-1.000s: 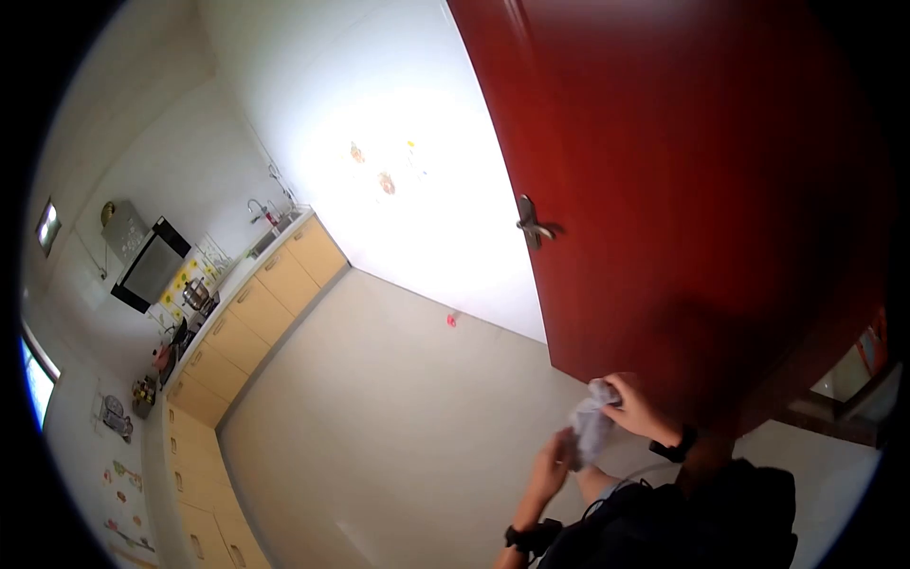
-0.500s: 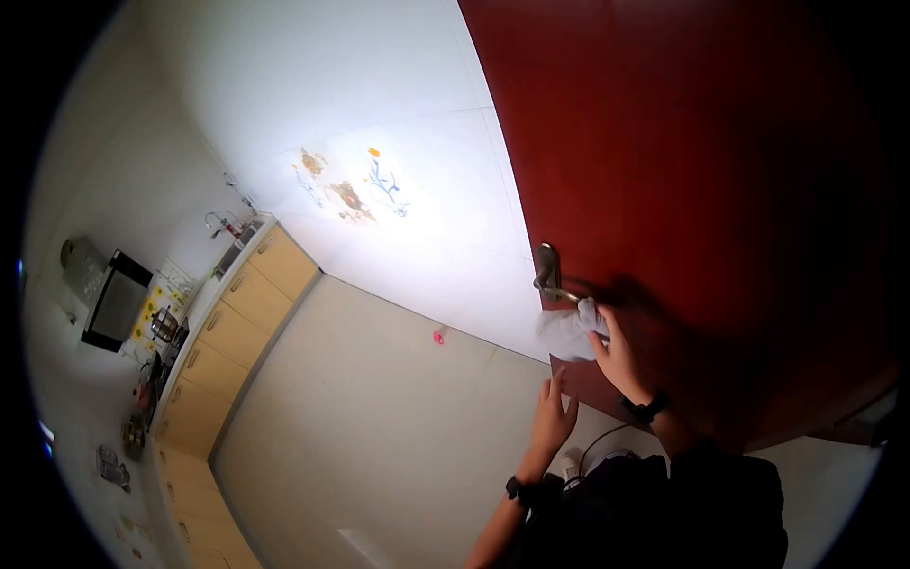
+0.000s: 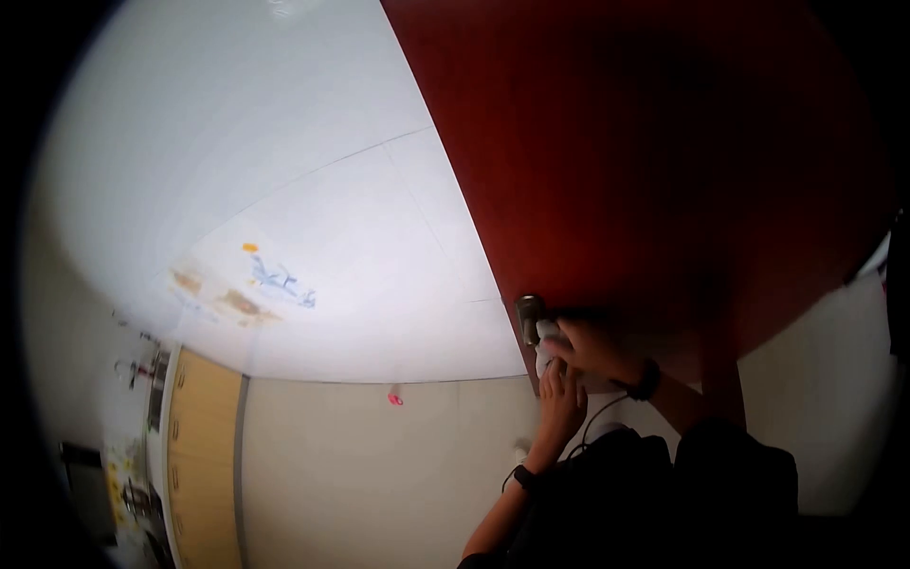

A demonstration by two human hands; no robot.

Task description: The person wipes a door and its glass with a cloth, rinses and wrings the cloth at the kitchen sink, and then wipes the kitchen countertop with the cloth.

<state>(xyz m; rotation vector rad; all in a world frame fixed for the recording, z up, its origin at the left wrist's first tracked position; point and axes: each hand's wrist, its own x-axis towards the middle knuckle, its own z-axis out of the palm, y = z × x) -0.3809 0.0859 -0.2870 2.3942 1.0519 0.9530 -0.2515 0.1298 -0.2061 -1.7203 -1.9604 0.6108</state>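
Observation:
A dark red door (image 3: 645, 171) fills the upper right of the head view, with a metal door handle (image 3: 529, 311) near its left edge. A pale grey-white cloth (image 3: 543, 346) is bunched against the lever, which it mostly covers. My right hand (image 3: 588, 349) is closed around the cloth at the handle. Just below, my left hand (image 3: 563, 398) has come up with bent fingers at the lower end of the cloth, seeming to pinch it. Each wrist wears a black band.
A white wall (image 3: 379, 256) with a faded flower decoration (image 3: 237, 294) stands beyond the door edge. Yellow cabinets (image 3: 204, 455) run along the left. A small pink object (image 3: 395, 398) lies on the beige floor (image 3: 351, 474). A dark cable (image 3: 597, 414) loops near my body.
My view has turned, shifting the wall and cabinets left and down. My right hand has moved the cloth in closer over the handle. My left hand has risen from below to the cloth.

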